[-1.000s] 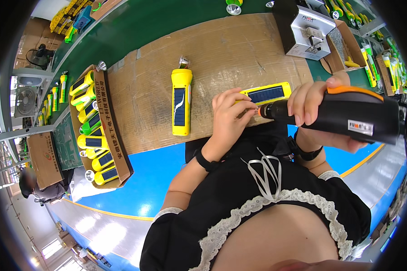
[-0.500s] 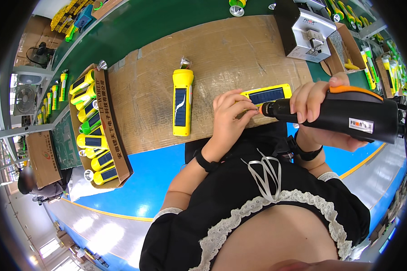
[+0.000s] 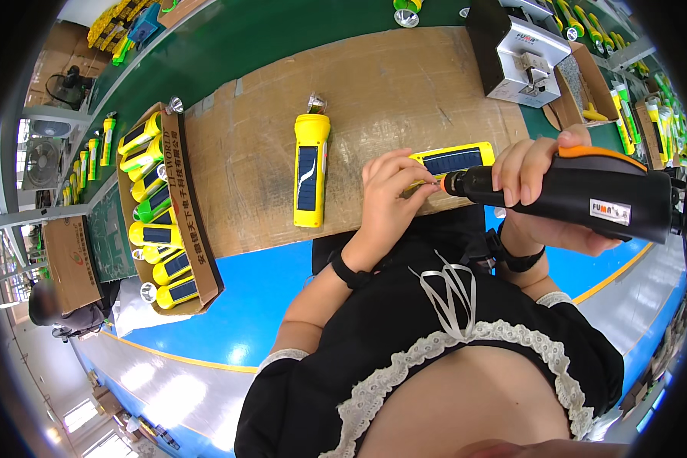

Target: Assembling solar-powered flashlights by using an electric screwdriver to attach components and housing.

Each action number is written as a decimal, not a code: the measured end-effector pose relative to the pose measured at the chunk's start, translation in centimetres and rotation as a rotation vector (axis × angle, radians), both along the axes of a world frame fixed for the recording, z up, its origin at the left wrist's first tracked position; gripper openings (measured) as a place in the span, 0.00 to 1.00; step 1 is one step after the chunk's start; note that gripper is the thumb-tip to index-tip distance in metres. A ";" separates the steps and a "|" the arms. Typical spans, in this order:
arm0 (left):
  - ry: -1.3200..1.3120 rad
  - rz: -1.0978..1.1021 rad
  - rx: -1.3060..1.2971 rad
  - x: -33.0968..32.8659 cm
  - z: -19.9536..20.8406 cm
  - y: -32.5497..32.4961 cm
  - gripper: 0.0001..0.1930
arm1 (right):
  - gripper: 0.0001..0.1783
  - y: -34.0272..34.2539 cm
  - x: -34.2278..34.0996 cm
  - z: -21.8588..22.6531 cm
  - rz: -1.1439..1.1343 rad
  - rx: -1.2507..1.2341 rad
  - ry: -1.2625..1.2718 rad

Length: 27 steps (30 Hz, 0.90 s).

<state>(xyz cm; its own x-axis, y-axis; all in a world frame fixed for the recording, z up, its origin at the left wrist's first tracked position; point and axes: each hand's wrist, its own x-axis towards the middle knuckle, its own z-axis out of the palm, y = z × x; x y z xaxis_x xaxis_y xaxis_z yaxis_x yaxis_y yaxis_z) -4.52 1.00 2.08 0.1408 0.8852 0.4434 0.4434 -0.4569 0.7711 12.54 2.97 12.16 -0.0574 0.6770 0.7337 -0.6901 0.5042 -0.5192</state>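
Note:
My right hand [image 3: 528, 174] is wrapped around a black electric screwdriver [image 3: 640, 195] with an orange lever, held sideways with its tip toward the left. At that tip my left hand [image 3: 393, 192] is closed, thumb and fingers pinched together; whatever lies between them is too small to make out. Just beyond the tip lies a yellow flashlight [image 3: 477, 153] with a dark solar panel facing up, partly covered by my hands and the tool. Another yellow flashlight [image 3: 313, 137] lies lengthwise to the left, apart from both hands, with a shiny reflector [image 3: 317, 102] at its far end.
A cardboard sheet [image 3: 244, 153] covers the green bench. On the left stands a carton [image 3: 195, 229] of several yellow and green flashlights. A black and silver machine [image 3: 515, 65] is at the back right, with a parts box [image 3: 597, 84] beside it. More flashlights line the far right.
The view has shifted very slightly. Both hands and the screwdriver keep nearly the same pose, and the flashlights on the cardboard have not visibly moved.

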 end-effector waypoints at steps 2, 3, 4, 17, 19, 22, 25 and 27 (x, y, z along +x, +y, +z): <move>0.000 0.005 0.001 0.1 0.0 0.0 0.09 | 0.62 0.0 0.2 -0.1 0.008 0.001 -0.012; 0.000 0.011 0.003 0.1 0.0 0.0 0.10 | 0.62 0.0 0.2 -0.1 0.011 0.001 -0.011; 0.001 0.017 0.005 0.2 0.0 0.0 0.10 | 0.62 0.0 0.2 -0.1 0.017 -0.004 -0.012; -0.005 0.015 0.000 0.1 0.0 0.0 0.10 | 0.61 -0.1 0.1 -0.1 0.008 -0.012 -0.009; 0.015 -0.002 0.012 0.1 -0.2 0.0 0.11 | 0.61 -0.2 -0.1 -0.1 0.008 -0.021 0.003; 0.002 0.036 -0.015 0.3 0.5 -0.3 0.19 | 0.61 0.1 -0.3 -0.3 0.022 -0.016 0.011; 0.072 0.184 -0.016 0.5 0.7 -0.3 0.27 | 0.63 0.8 -0.4 -0.4 0.030 0.014 0.005; 0.154 0.134 -0.030 0.2 0.1 -0.2 0.28 | 0.63 1.3 -0.4 -0.4 0.024 0.029 -0.003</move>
<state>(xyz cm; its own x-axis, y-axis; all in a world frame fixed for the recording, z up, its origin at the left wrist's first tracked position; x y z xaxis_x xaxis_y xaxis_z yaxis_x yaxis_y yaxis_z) -4.35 0.84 2.19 0.0852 0.9128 0.3993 0.6121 -0.3642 0.7019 12.16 4.28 11.71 -0.0753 0.6540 0.7527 -0.7006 0.5024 -0.5066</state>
